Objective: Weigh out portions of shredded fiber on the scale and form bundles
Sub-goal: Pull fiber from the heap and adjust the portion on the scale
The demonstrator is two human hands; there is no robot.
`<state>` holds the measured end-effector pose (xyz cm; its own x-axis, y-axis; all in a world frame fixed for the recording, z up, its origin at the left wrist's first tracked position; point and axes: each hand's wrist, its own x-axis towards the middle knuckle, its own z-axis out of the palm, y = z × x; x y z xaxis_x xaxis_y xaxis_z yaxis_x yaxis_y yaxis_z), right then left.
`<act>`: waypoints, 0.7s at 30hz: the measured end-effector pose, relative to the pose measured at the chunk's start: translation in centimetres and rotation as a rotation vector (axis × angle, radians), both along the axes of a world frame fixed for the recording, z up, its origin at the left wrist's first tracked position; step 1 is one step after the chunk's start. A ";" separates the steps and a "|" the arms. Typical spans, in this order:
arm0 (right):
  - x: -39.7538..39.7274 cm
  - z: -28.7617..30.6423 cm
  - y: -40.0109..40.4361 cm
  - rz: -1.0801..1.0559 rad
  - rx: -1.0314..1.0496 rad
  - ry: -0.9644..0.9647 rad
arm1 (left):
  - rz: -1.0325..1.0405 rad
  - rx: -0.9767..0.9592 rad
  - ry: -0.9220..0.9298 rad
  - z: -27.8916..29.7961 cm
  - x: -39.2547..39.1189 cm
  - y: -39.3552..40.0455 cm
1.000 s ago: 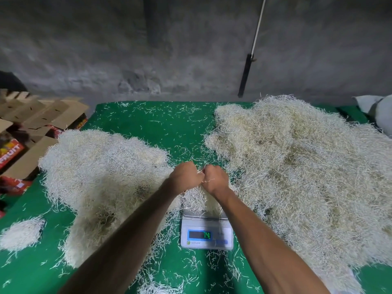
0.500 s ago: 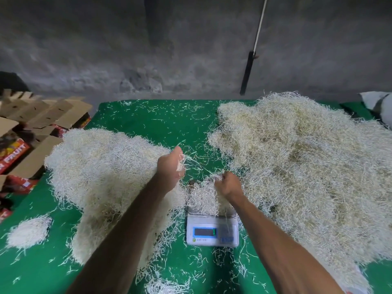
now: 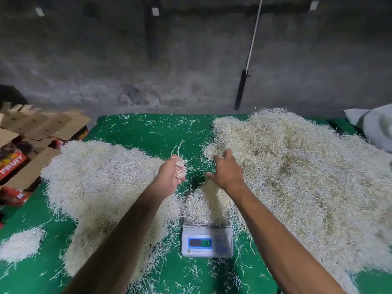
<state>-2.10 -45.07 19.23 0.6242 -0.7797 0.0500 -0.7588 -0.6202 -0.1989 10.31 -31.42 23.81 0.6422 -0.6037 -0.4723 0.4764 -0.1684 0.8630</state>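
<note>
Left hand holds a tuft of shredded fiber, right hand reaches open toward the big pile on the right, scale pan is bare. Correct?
Not quite. In the head view the pan of the small white digital scale carries a heap of pale shredded fiber. The rest holds: left hand grips a tuft, right hand is spread at the large pile.

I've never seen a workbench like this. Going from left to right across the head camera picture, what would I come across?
Cardboard boxes → small fiber clump → left fiber heap → left hand holding a tuft → scale → right hand → big right fiber heap → white sack.
</note>
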 end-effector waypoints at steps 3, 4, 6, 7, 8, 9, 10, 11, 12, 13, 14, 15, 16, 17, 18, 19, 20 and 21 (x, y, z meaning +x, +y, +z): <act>0.2 1.8 0.2 0.268 0.275 -0.280 | -0.153 0.027 -0.120 0.6 -0.9 0.1; 0.2 2.1 0.6 0.340 0.496 -0.391 | -0.203 -0.005 -0.127 0.7 -1.1 -0.1; -0.1 1.9 1.2 0.387 0.731 -0.522 | -0.261 -0.075 -0.115 0.5 -1.3 -0.3; -0.4 1.6 1.4 0.377 0.724 -0.566 | -0.277 -0.107 -0.107 0.6 -1.4 -0.3; -0.8 1.3 1.5 0.353 0.706 -0.618 | -0.307 -0.124 -0.116 0.5 -1.4 -0.4; -1.2 0.9 1.4 0.311 0.718 -0.687 | -0.346 -0.130 -0.123 0.3 -1.3 -0.5; -1.8 0.4 1.0 0.264 0.749 -0.756 | -0.381 -0.139 -0.107 -0.1 -1.2 -0.6; -2.5 -0.2 0.7 0.230 0.777 -0.796 | -0.403 -0.146 -0.068 -0.4 -1.3 -0.7; -3.2 -0.7 0.4 0.207 0.804 -0.811 | -0.419 -0.152 -0.023 -0.8 -1.3 -0.9; -3.7 -1.3 0.2 0.177 0.845 -0.822 | -0.430 -0.160 0.014 -1.2 -1.6 -1.3; -4.2 -1.9 0.0 0.127 0.891 -0.850 | -0.430 -0.168 0.033 -1.7 -2.0 -1.8; -4.7 -2.5 -0.2 0.044 0.931 -0.899 | -0.412 -0.185 0.043 -2.1 -2.5 -2.3; -5.2 -3.0 -0.5 -0.068 0.953 -0.967 | -0.371 -0.206 0.042 -2.5 -2.9 -2.9; -5.8 -3.7 -1.1 -0.187 0.964 -1.032 | -0.327 -0.224 0.038 -3.0 -3.3 -3.4; -6.6 -4.4 -1.9 -0.288 0.942 -1.042 | -0.295 -0.242 0.040 -3.5 -3.5 -3.8; -7.5 -5.0 -2.9 -0.350 0.891 -0.967 | -0.279 -0.258 0.055 -4.0 -3.6 -4.0; -8.4 -5.4 -3.8 -0.373 0.853 -0.820 | -0.279 -0.260 0.070 -4.4 -3.6 -4.1; -9.3 -5.8 -4.9 -0.370 0.853 -0.672 | -0.283 -0.246 0.075 -5.0 -3.7 -4.1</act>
<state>-11.41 -49.93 13.44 0.3966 -0.8500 -0.3467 -0.4479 0.1505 -0.8813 6.63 -35.54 18.85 0.4035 -0.8532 -0.3306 0.5038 -0.0945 0.8586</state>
